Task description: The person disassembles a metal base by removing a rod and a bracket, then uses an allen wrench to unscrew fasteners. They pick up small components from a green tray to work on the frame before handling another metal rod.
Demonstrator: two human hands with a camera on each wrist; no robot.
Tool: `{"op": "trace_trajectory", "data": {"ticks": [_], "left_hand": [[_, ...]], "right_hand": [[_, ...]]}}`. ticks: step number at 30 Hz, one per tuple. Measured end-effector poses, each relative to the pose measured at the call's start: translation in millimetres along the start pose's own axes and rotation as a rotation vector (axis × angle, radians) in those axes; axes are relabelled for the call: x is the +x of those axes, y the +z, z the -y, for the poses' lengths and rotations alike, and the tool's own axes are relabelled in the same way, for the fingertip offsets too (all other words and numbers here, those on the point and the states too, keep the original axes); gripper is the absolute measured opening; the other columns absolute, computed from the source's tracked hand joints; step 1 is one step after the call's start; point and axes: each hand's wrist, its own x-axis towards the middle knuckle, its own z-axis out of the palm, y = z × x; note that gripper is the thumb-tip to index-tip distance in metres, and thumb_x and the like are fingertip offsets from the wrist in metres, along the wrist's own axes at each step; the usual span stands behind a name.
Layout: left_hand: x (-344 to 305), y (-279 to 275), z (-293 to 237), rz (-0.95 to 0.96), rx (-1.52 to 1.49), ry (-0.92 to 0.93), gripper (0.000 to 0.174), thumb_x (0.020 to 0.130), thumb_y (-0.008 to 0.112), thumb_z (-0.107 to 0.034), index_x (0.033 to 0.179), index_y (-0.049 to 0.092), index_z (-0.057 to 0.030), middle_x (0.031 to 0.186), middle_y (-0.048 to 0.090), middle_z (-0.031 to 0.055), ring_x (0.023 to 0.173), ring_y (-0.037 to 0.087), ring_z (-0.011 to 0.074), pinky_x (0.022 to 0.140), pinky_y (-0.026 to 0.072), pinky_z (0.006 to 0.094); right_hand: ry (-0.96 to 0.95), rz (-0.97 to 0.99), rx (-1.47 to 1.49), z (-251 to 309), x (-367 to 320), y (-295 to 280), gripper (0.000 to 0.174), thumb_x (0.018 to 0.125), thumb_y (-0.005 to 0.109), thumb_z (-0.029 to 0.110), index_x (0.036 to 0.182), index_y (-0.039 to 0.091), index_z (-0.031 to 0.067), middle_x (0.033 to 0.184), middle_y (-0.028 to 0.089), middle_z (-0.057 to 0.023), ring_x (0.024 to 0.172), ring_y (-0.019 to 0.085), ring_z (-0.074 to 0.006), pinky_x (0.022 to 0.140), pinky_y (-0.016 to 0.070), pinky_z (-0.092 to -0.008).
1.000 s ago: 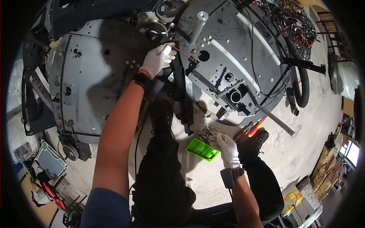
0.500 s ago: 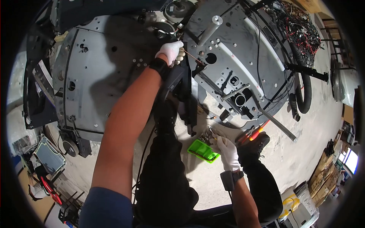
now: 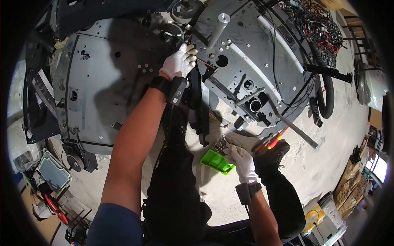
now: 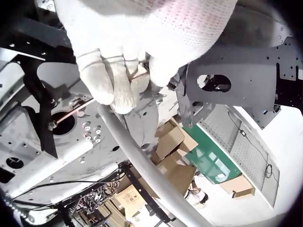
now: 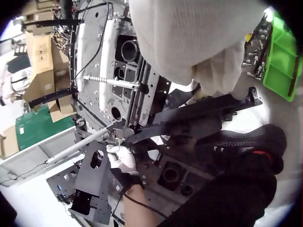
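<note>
My gloved left hand (image 3: 179, 62) grips a thin copper-coloured hex key (image 4: 75, 112) in curled fingers. Its far tip meets a bolt (image 4: 52, 125) on a dark bracket at the edge of the grey metal panel (image 3: 254, 39). Low on the right, my gloved right hand (image 3: 243, 162) hovers over loose screws (image 3: 220, 145) on the floor, fingers bent downward. Whether it pinches a screw I cannot tell. Beside it sits a green divided tray (image 5: 279, 71) with dark pieces in it. The right fingertips are partly hidden behind the glove in the right wrist view.
Red-and-yellow pliers (image 3: 274, 141) lie by the right shoe. A metal post (image 3: 218, 29) rises from the panel, and a long tube (image 3: 297, 133) sticks out toward the right. Tangled wires (image 3: 318, 33) are heaped at the far right. Another grey panel (image 3: 98, 90) lies at the left.
My left hand's wrist has rolled, with its fingers now turned more into view, while the hex key stays at the bolt. The right hand stays by the screws with little movement.
</note>
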Motion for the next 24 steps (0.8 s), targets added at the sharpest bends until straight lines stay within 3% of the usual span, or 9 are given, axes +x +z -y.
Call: {"op": "trace_trajectory", "data": {"ticks": [1, 5, 11, 13, 14, 15, 17, 22, 24], "left_hand": [[-3, 2, -1, 0.016, -0.020, 0.023, 0.031, 0.094, 0.041, -0.032, 0.108, 0.050, -0.0059, 0.093, 0.054, 0.0046, 0.081, 0.050, 0.0135, 0.076, 0.0435, 0.0279], [-13, 13, -1, 0.047, -0.038, 0.071, 0.029, 0.093, 0.043, -0.030, 0.108, 0.050, -0.0054, 0.098, 0.054, 0.0062, 0.090, 0.051, 0.0163, 0.086, 0.0418, 0.0319], [-3, 4, -5, -0.070, 0.305, 0.127, 0.032, 0.089, 0.052, -0.034, 0.104, 0.054, -0.0065, 0.085, 0.057, 0.0026, 0.071, 0.052, 0.0124, 0.071, 0.0467, 0.0277], [-10, 12, -19, -0.188, 0.630, 0.028, 0.032, 0.086, 0.056, -0.035, 0.089, 0.057, -0.0035, 0.070, 0.058, 0.0027, 0.057, 0.056, 0.0145, 0.055, 0.0484, 0.0249], [-18, 18, -22, -0.255, 0.819, 0.142, 0.035, 0.083, 0.057, -0.035, 0.077, 0.061, -0.0013, 0.065, 0.060, 0.0044, 0.055, 0.058, 0.0158, 0.052, 0.0463, 0.0265], [-18, 17, -26, -0.256, 0.819, 0.145, 0.035, 0.083, 0.057, -0.035, 0.077, 0.061, -0.0013, 0.065, 0.060, 0.0044, 0.055, 0.058, 0.0158, 0.052, 0.0463, 0.0265], [-17, 13, -33, -0.270, 1.200, 0.087, 0.037, 0.080, 0.055, -0.034, 0.073, 0.063, 0.0013, 0.068, 0.063, 0.0088, 0.057, 0.060, 0.0181, 0.051, 0.0453, 0.0294], [-23, 19, -35, -0.306, 1.332, 0.075, 0.036, 0.078, 0.053, -0.032, 0.076, 0.064, 0.0023, 0.069, 0.064, 0.0098, 0.056, 0.059, 0.0192, 0.053, 0.0455, 0.0309], [-23, 21, -31, -0.302, 1.319, 0.041, 0.035, 0.079, 0.053, -0.031, 0.078, 0.064, 0.0021, 0.070, 0.064, 0.0086, 0.056, 0.059, 0.0177, 0.053, 0.0458, 0.0297]], "right_hand": [[0.000, -0.001, 0.000, 0, 0, 0, 0.034, 0.092, 0.047, 0.028, 0.107, 0.057, -0.0011, 0.092, 0.064, -0.0067, 0.077, 0.060, -0.0106, 0.072, 0.0476, -0.0230], [-0.007, 0.002, 0.010, 1, 0, -1, 0.034, 0.092, 0.047, 0.028, 0.108, 0.057, -0.0011, 0.092, 0.064, -0.0066, 0.079, 0.060, -0.0106, 0.073, 0.0476, -0.0230], [-0.008, -0.001, -0.003, 0, 1, -2, 0.035, 0.092, 0.046, 0.027, 0.109, 0.057, -0.0012, 0.093, 0.064, -0.0066, 0.079, 0.060, -0.0107, 0.073, 0.0479, -0.0233], [-0.006, 0.001, -0.014, -1, 2, -2, 0.035, 0.092, 0.046, 0.027, 0.109, 0.057, -0.0012, 0.093, 0.064, -0.0066, 0.079, 0.060, -0.0107, 0.074, 0.0480, -0.0234], [-0.008, 0.004, -0.012, -1, 2, -2, 0.035, 0.092, 0.046, 0.027, 0.109, 0.057, -0.0012, 0.093, 0.064, -0.0067, 0.079, 0.060, -0.0108, 0.074, 0.0481, -0.0234], [-0.010, 0.006, -0.009, -1, 2, -2, 0.035, 0.092, 0.046, 0.027, 0.109, 0.057, -0.0012, 0.093, 0.064, -0.0067, 0.079, 0.060, -0.0108, 0.074, 0.0482, -0.0235], [-0.019, 0.003, -0.006, -1, 2, -1, 0.035, 0.092, 0.047, 0.028, 0.110, 0.056, -0.0011, 0.093, 0.064, -0.0064, 0.076, 0.060, -0.0100, 0.070, 0.0481, -0.0223], [-0.033, 0.004, -0.003, -1, 2, 0, 0.035, 0.093, 0.047, 0.028, 0.111, 0.055, -0.0012, 0.093, 0.064, -0.0062, 0.071, 0.060, -0.0092, 0.066, 0.0483, -0.0212], [-0.015, -0.002, -0.016, -1, 1, -1, 0.035, 0.092, 0.047, 0.027, 0.108, 0.057, -0.0016, 0.093, 0.064, -0.0071, 0.078, 0.060, -0.0111, 0.073, 0.0486, -0.0238]]}}
